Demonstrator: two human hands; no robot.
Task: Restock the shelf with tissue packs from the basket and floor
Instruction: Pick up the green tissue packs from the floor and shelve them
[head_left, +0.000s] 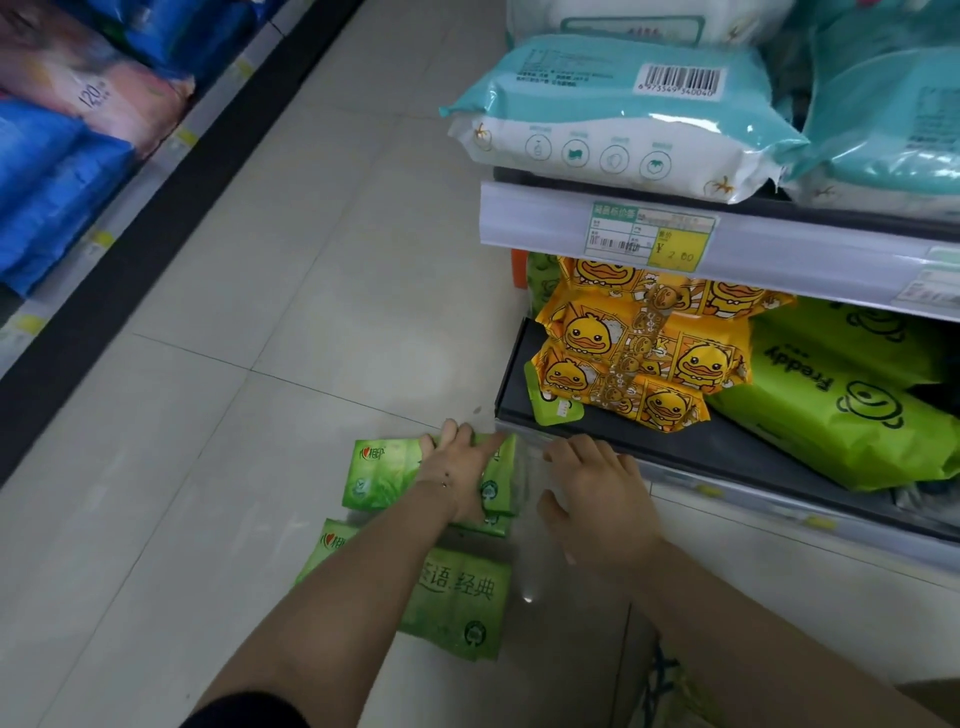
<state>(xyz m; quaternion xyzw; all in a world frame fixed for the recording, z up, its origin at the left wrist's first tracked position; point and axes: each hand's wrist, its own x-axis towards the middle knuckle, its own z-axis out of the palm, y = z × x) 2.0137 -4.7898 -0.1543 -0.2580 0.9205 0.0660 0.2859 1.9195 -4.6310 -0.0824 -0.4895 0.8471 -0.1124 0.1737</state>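
Near pack: on the floor before the bottom shelf.
Left grip: on my far pack; clasp unclear.
Right grip: wide, empty, beside that shelf.
Doing it well: I'd squeeze both ends, lift level.

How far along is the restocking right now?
Done: yellow duck packs and Freddy packs sit on the bottom shelf. In hand: left hand rests on the farther green pack; right hand holds nothing. Left: that pack and the nearer green pack, both on the floor.
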